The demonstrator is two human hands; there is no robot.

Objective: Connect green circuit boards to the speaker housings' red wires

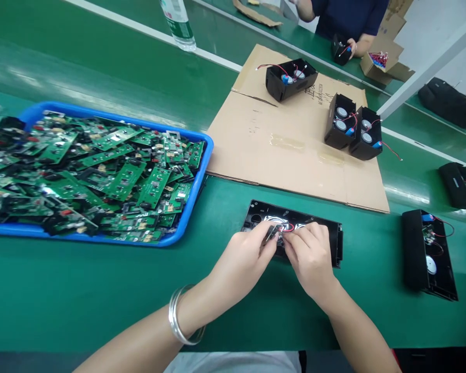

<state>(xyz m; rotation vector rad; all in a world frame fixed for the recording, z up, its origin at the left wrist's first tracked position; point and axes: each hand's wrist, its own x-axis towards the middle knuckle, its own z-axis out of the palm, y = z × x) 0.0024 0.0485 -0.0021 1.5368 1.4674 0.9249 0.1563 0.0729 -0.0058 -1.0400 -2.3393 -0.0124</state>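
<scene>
A black speaker housing [334,228] lies open on the green table, with round speakers inside it. Over its left half, my left hand [250,248] pinches a small circuit board [272,235]. Close beside it, my right hand [308,251] has its fingertips pressed together at the board's edge, near a red wire [289,227]. What exactly the right fingertips grip is too small to make out. Both hands cover part of the housing.
A blue tray [194,207] heaped with green circuit boards stands at the left. Behind the housing lies a cardboard sheet [248,150] bearing black housings [291,80]. Another housing [413,254] is at the right. A bottle [180,26] and a person [347,20] are beyond.
</scene>
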